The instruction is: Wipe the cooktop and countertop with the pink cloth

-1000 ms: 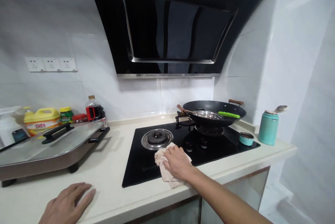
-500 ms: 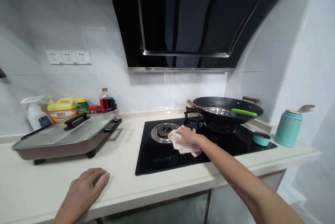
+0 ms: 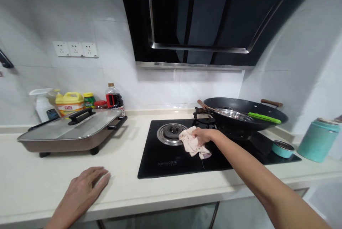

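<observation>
My right hand (image 3: 202, 136) is closed around a pale pink cloth (image 3: 191, 142), which lies crumpled on the black glass gas stove (image 3: 171, 164). The cloth touches the right side of the left burner (image 3: 172, 133), a ring of shiny metal with a dark centre. A loose thread hangs from the cloth's lower edge. My left hand (image 3: 84, 189) rests on the pale countertop (image 3: 125, 193), left of the stove, with its fingers stretched out and nothing in it.
A wok (image 3: 240, 102) with a metal ladle and a green-handled tool sits on the right burner. Right of it stand a turquoise cup (image 3: 283, 149) and a turquoise flask (image 3: 318, 141). A lidded electric pan (image 3: 64, 146) and several bottles line the left; a range hood (image 3: 208, 18) hangs above.
My right hand has drawn the cloth slightly to the right, off part of the left burner's ring. My left hand stays on the countertop. The camera view has shifted a little.
</observation>
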The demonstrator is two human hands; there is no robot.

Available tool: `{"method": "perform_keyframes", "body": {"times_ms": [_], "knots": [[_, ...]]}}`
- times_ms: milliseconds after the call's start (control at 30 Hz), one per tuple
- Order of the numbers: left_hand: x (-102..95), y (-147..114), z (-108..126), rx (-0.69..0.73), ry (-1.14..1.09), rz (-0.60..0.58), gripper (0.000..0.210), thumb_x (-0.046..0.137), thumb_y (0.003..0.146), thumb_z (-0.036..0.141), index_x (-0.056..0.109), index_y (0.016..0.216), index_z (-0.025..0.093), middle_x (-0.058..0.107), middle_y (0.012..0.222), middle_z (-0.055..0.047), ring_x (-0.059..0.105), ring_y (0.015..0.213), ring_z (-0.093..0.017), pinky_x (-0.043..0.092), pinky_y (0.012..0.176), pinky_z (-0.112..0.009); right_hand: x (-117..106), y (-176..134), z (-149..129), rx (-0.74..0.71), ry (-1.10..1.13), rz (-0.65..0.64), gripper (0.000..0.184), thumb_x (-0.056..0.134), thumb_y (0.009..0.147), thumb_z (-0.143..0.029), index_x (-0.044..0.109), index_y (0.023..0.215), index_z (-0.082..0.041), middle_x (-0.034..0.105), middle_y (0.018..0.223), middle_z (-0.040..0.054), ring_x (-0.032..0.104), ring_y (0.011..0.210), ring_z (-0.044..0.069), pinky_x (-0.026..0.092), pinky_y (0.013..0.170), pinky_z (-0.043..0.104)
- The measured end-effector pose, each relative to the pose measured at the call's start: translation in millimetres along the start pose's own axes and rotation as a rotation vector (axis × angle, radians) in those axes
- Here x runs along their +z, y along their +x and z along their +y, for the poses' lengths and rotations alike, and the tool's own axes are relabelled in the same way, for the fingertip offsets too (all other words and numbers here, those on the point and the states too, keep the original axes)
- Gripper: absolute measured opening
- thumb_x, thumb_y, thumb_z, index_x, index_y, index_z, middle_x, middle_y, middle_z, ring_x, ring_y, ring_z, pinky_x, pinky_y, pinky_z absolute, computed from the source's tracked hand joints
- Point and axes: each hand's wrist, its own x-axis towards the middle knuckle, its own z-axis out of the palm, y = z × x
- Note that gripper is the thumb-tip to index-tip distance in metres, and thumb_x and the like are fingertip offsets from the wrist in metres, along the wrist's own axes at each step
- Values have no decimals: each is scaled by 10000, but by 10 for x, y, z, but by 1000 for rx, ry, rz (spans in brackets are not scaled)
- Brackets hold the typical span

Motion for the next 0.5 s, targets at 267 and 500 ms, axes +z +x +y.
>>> {"method": "perform_keyframes", "body": {"times_ms": [267, 500], "knots": [[-73, 32, 44, -30, -11, -4, 481, 516, 904, 628, 826, 976, 268, 801, 1176, -53, 713, 1141, -274, 539, 1047, -362, 22, 15, 639, 99, 19, -11, 390, 812, 663, -252, 677, 1028, -225, 644, 928, 40, 630, 855, 251, 454, 704, 323], [-80, 58, 62, -71, -5, -45, 507, 513, 876, 643, 803, 1000, 247, 793, 1175, -63, 708, 1138, -285, 510, 1098, -398, 155, -440, 933, 83, 33, -10, 538, 816, 661, -369, 685, 1179, -306, 670, 1106, 64, 651, 1010, 301, 488, 828, 362]]}}
